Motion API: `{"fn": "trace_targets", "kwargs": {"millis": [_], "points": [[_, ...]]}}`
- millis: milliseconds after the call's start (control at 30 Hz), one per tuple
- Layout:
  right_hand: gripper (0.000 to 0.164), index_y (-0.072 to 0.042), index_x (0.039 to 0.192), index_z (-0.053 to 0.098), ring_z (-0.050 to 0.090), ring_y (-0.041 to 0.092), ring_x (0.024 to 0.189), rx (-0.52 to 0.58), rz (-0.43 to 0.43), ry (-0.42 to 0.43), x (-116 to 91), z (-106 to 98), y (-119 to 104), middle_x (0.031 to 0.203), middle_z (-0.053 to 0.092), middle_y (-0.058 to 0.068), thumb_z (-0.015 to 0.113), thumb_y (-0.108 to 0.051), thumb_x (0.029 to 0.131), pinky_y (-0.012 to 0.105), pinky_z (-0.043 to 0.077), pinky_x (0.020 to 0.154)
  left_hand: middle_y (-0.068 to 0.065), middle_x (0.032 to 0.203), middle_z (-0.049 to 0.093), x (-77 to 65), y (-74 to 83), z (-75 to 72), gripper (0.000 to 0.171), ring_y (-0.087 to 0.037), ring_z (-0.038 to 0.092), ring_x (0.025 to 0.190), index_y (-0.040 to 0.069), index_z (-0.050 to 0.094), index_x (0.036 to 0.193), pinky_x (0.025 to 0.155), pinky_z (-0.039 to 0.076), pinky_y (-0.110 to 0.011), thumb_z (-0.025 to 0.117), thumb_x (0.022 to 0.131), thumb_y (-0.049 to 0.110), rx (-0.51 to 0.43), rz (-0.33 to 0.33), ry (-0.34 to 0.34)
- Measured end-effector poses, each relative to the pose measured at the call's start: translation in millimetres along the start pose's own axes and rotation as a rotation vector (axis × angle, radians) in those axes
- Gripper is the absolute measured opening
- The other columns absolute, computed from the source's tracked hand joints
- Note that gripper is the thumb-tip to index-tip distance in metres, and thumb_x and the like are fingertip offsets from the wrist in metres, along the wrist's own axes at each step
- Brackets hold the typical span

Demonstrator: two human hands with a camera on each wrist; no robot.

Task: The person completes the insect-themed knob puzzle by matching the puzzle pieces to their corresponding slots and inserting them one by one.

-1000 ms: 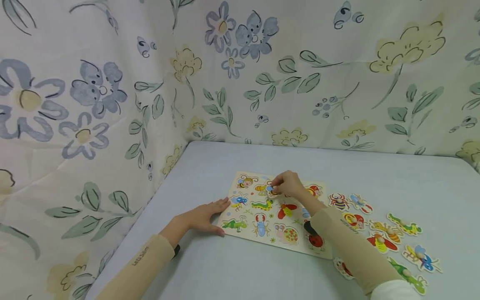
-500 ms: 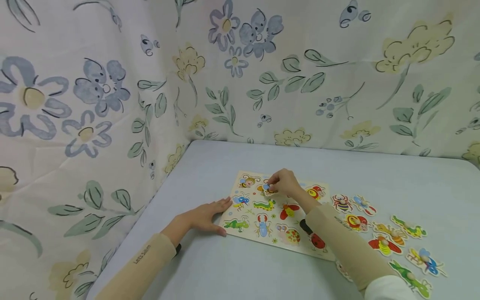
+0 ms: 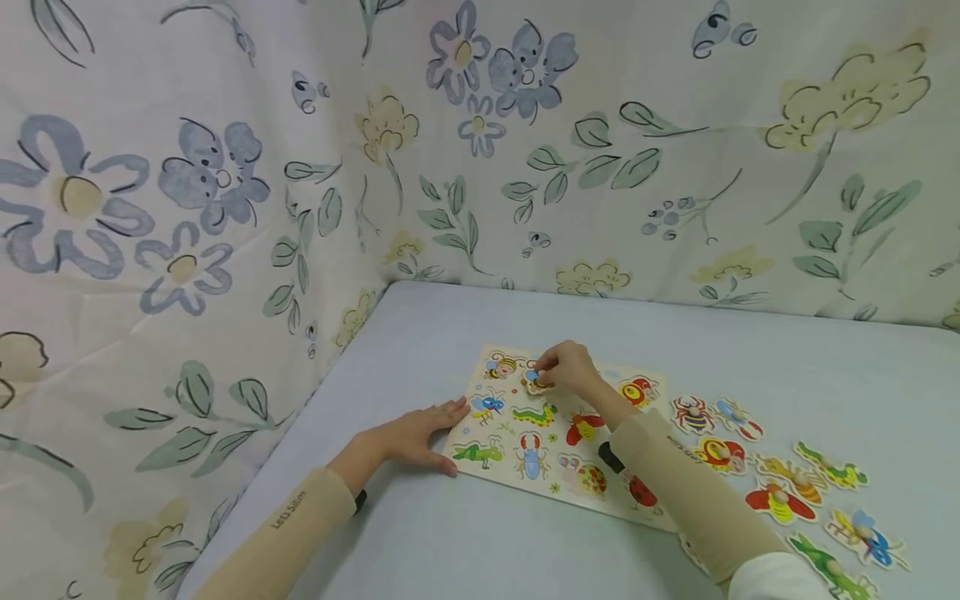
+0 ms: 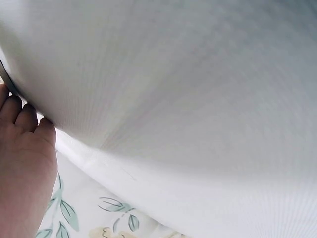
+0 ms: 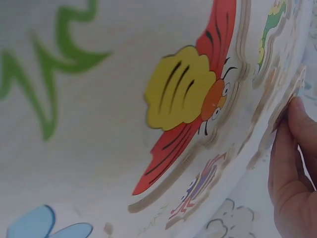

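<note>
In the head view my right hand pinches a bee puzzle piece with a blue wing, over the top row of a wooden insect puzzle board. The right wrist view shows the thin edge of that piece between thumb and fingers, tilted above the board; whether it touches the board I cannot tell. My left hand rests with fairly straight fingers at the board's left edge. In the left wrist view this hand shows at the far left. My right forearm covers part of the board's right side.
Several loose insect pieces lie right of the board, among them a spider, a caterpillar, a red-winged insect and a grasshopper. A piece near the board's lower right corner is partly under my right arm. Floral curtains border the table.
My right hand has shifted slightly left over the board with the bee puzzle piece. The left hand stays at the board's edge. The head view has turned a little.
</note>
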State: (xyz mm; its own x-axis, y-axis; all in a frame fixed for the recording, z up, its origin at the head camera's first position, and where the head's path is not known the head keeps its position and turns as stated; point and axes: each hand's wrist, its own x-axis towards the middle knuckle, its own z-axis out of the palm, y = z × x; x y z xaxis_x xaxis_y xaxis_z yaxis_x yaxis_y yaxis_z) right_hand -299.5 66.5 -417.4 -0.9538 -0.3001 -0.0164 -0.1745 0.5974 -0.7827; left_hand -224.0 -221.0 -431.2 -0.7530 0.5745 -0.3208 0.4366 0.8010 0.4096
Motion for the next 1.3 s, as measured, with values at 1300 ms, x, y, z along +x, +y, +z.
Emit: {"fn": "trace_targets", "kwargs": {"millis": [1300], "points": [[0.006, 0.001, 0.090, 0.074, 0.061, 0.019, 0.076, -0.047, -0.001, 0.010, 27, 29, -12, 0.085, 0.069, 0.008, 0.072, -0.001, 0.086, 0.032, 0.054, 0.069, 0.000, 0.162, 0.015, -2.1, 2.2, -0.6, 0.097, -0.022, 0.016, 0.147, 0.012, 0.025, 0.155, 0.119, 0.017, -0.044, 0.077, 0.080, 0.046, -0.031, 0.001, 0.001]]}}
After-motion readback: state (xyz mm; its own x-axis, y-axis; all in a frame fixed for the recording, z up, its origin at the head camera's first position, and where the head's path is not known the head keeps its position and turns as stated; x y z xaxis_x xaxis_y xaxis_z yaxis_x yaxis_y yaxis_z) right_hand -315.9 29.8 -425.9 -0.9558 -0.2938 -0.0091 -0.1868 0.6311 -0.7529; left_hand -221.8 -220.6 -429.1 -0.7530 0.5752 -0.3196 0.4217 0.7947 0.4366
